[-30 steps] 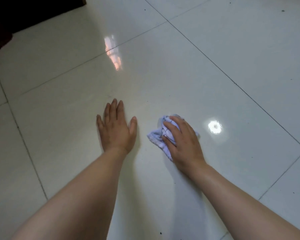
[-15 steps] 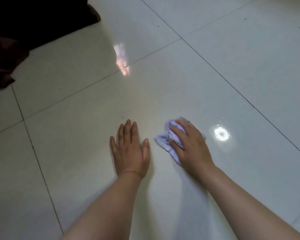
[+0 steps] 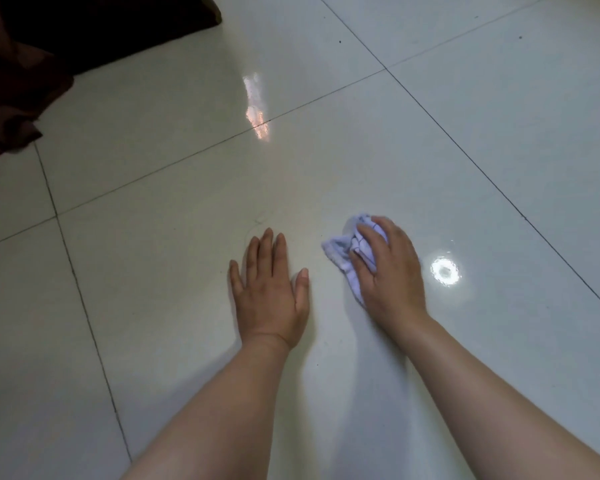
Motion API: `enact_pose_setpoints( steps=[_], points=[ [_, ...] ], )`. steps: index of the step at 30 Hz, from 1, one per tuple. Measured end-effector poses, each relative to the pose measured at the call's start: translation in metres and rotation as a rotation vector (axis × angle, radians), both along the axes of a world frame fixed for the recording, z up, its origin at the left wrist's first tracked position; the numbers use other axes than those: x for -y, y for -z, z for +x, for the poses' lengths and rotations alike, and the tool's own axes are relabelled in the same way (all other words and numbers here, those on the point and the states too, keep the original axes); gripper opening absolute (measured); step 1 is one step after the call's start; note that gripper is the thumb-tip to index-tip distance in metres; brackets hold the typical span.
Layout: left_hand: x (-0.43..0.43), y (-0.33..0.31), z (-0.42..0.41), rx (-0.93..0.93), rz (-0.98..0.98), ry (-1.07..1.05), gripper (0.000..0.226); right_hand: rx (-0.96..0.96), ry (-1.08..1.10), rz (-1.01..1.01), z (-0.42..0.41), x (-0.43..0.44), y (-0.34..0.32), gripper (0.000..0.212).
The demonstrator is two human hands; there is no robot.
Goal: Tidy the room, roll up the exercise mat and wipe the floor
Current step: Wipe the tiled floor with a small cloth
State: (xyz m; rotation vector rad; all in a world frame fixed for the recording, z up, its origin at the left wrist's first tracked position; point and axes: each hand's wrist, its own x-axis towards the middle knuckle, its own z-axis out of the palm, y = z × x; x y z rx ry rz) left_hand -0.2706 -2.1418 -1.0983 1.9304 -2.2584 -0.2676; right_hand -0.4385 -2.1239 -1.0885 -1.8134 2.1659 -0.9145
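Head view: right hand (image 3: 388, 275) curls its fingers round a crumpled pale-blue cloth (image 3: 338, 249) pressed on the glossy tiled floor (image 3: 153, 271); left hand (image 3: 269, 292) lies flat nearby, fingers straight.

Bare floor (image 3: 413, 150) ahead (dark furniture (image 3: 94, 26) far-left)

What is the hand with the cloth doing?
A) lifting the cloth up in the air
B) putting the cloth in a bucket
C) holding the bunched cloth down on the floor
C: the right hand grips the crumpled pale cloth against the shiny tiled floor.
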Motion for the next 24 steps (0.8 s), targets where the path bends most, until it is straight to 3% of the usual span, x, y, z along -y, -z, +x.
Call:
enact_pose_setpoints(
  steps=[4,6,12,14,17,22,24],
  points=[
    [0.0,0.001,0.0,0.004,-0.005,-0.002,0.061,0.118,0.047,0.022,0.001,0.065,-0.008,0.036],
    [0.0,0.001,0.0,0.0,-0.003,-0.005,0.061,0.041,0.002,0.085,0.01,0.097,-0.004,0.037],
    [0.001,-0.001,0.002,0.019,0.004,0.011,0.059,-0.144,-0.421,0.039,0.006,0.071,0.001,0.031],
    [0.001,-0.001,0.002,0.027,0.011,0.013,0.06,-0.134,-0.318,0.04,-0.022,0.046,0.005,0.033],
    [0.002,-0.002,0.0,0.024,0.039,0.012,0.065,-0.053,0.048,0.11,-0.037,0.028,0.005,0.031],
    [0.0,-0.002,0.001,0.011,0.043,0.014,0.073,-0.076,-0.232,0.071,0.001,-0.028,0.006,0.035],
    [-0.001,-0.002,0.001,0.012,0.052,0.015,0.075,-0.066,-0.195,0.078,-0.001,-0.054,0.007,0.035]
  ],
)
